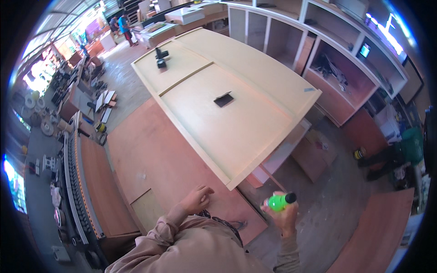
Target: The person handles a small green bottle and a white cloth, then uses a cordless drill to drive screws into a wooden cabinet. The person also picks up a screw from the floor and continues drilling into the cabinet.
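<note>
A bright green bottle (276, 203) with a black cap is gripped in my right hand (287, 219), just past the near corner of a large pale panel. The bottle leans, its cap pointing to the right. My left hand (198, 199) hovers in front of my body with its fingers curled in, and nothing shows in it. The panel (195, 113) is cream-coloured, with raised strips along its edges and across it. On it lie a small dark flat piece (223, 99) near the middle and a black power tool (160, 58) toward the far left.
A reddish-brown board (150, 145) lies left of the panel. White-framed open shelving (291, 36) curves along the right. A brown sheet (378, 232) stands at lower right, near a small yellow can (359, 153). Far off, a person in blue (124, 25) stands among benches.
</note>
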Demonstrator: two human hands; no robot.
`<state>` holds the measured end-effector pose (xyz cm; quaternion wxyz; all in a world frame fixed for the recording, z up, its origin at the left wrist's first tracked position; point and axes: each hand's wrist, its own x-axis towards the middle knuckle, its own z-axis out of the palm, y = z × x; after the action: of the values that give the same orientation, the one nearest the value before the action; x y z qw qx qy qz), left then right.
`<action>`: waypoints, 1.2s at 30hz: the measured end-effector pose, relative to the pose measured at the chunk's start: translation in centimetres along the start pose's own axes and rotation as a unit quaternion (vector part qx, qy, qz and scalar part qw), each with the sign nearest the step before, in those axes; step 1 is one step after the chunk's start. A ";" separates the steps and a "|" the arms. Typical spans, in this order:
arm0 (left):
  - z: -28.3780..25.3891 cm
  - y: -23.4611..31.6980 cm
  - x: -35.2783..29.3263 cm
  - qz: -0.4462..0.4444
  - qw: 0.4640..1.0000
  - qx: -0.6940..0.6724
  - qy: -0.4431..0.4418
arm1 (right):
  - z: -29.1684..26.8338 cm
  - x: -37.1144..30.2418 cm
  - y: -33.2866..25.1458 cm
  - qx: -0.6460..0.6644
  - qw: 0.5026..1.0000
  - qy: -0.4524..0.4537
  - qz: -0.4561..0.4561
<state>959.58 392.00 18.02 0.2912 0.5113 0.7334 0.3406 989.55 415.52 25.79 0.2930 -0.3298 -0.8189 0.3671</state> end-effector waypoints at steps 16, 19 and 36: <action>-23.6 -32.4 -23.7 -0.381 0.898 0.009 0.221 | 31.6 35.4 7.9 -0.132 0.949 0.186 0.218; -28.4 -36.4 -23.0 -0.399 0.888 -0.020 0.228 | 33.1 37.7 9.8 -0.136 0.952 0.186 0.203; -55.6 -57.3 6.3 -0.197 0.970 -0.072 0.125 | 41.6 37.4 1.9 -0.309 0.802 -0.218 0.463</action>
<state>882.88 372.73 5.08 0.2941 0.2877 0.8240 0.3894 937.36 427.78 9.93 -0.2155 -0.6544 -0.6806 0.2491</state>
